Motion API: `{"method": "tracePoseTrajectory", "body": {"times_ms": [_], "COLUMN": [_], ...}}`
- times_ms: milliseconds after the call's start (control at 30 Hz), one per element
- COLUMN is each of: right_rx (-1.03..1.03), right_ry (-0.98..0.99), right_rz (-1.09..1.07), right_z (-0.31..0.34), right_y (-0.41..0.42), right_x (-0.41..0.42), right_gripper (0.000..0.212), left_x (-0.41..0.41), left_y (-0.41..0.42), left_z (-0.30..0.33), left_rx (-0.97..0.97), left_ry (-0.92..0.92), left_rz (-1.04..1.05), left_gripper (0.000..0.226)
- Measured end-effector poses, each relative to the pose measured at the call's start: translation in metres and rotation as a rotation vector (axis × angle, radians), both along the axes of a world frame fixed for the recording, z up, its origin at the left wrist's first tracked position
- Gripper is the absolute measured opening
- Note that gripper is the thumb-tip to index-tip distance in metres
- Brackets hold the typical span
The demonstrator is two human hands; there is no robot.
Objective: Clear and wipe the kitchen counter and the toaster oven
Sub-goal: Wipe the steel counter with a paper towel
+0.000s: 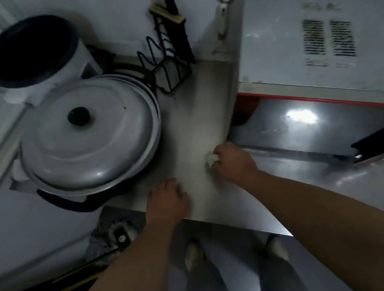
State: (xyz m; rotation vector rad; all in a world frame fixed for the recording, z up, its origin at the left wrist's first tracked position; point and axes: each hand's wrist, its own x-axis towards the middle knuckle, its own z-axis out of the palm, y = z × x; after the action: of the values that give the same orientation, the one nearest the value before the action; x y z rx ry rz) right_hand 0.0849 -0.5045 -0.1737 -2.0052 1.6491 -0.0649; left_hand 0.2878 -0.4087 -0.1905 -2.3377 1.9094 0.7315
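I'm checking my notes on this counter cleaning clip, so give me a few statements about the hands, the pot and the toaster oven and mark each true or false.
1. The right hand grips a small white cloth on the counter. True.
2. The left hand is lifting the pot lid. False: it rests on the counter near the front edge, apart from the lid.
3. The toaster oven stands to the right of the hands, its door folded down. True.
4. The black wire rack sits on top of the toaster oven. False: it stands on the counter by the back wall.
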Motion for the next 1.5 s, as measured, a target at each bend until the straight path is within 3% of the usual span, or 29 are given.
{"method": "tracePoseTrajectory", "body": {"times_ms": [200, 433, 533, 633, 833, 933, 1100, 1200, 1300, 1433, 1500], "right_rx": [-0.142, -0.350, -0.310, -0.187, -0.278, -0.361, -0.273, -0.226, -0.226, -0.281, -0.339], "right_ry": [-0.038, 0.058, 0.132, 0.113, 0.145, 0.023, -0.094, -0.090, -0.071, -0.061, -0.122], "right_rz": [-0.152, -0.436, -0.540, -0.450, -0.264, -0.077, 0.238, 0.312, 0.233, -0.135, -0.193], "right_z": [-0.018, -0.030, -0.039, -0.062, -0.092, -0.094, -0.096, -0.089, -0.073, -0.059, -0.061], "right_y": [-0.068, -0.176, -0.210, -0.225, -0.182, -0.130, -0.054, -0.026, -0.013, -0.036, -0.057], "right_x": [0.064, 0.090, 0.093, 0.100, 0.123, 0.126, 0.109, 0.083, 0.063, 0.075, 0.093], "right_gripper": [0.030, 0.039, 0.040, 0.046, 0.039, 0.033, 0.038, 0.036, 0.032, 0.034, 0.033], "left_x": [0.059, 0.072, 0.063, 0.061, 0.066, 0.067, 0.068, 0.066, 0.066, 0.064, 0.063], "left_y": [-0.002, -0.021, -0.025, -0.027, -0.032, -0.032, -0.034, -0.035, -0.035, -0.034, -0.033], "left_z": [-0.042, -0.066, -0.075, -0.083, -0.090, -0.092, -0.087, -0.081, -0.078, -0.081, -0.081], "left_rx": [-0.005, -0.097, -0.111, -0.128, -0.077, -0.076, -0.081, -0.069, -0.067, -0.090, -0.105], "left_ry": [-0.004, -0.075, -0.092, -0.088, -0.105, -0.082, -0.085, -0.084, -0.111, -0.153, -0.186], "left_rz": [-0.011, -0.020, -0.036, -0.048, -0.115, -0.127, -0.151, -0.136, -0.148, -0.157, -0.159], "left_gripper": [0.066, 0.063, 0.064, 0.065, 0.073, 0.074, 0.074, 0.075, 0.077, 0.076, 0.075]}}
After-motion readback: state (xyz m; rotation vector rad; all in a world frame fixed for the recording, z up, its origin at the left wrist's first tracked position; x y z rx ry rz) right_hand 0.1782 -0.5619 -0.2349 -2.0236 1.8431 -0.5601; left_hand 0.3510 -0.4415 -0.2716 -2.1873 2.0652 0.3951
